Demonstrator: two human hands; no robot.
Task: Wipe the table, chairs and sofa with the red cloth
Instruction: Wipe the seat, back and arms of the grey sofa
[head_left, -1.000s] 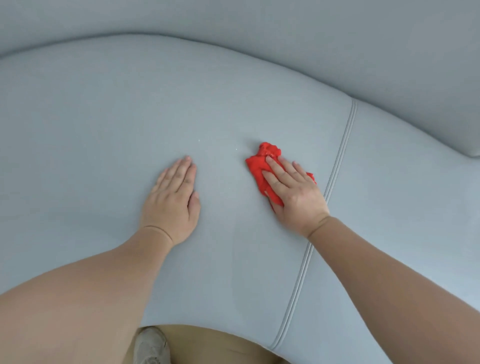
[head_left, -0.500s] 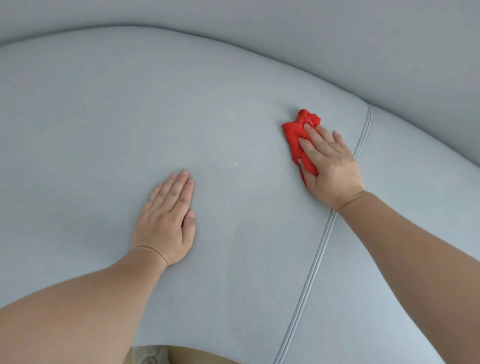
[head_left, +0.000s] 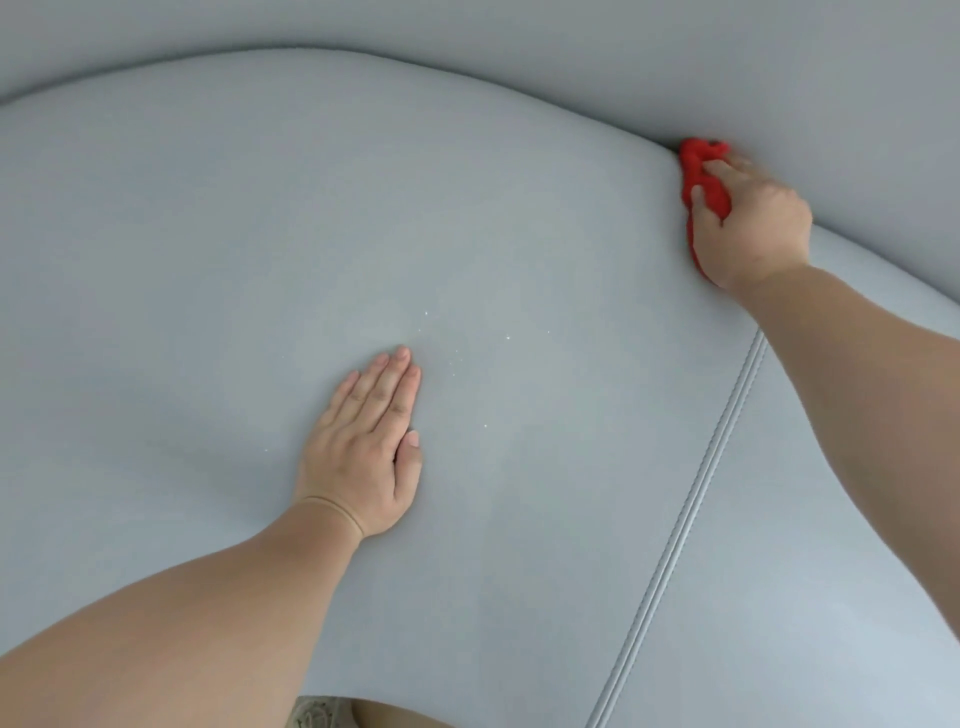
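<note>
Right hand (head_left: 750, 228) grips the red cloth (head_left: 694, 165) at the sofa (head_left: 208, 260) seat's rear crease; left hand (head_left: 363, 452) rests flat, fingers straight.

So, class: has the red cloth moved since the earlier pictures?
Yes. The red cloth, gripped by the right hand, went away from the person along the piped seam to the backrest.

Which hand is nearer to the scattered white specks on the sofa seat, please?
Left. The left hand lies flat beside the white specks; the right hand holds the red cloth far off at the backrest crease.
</note>
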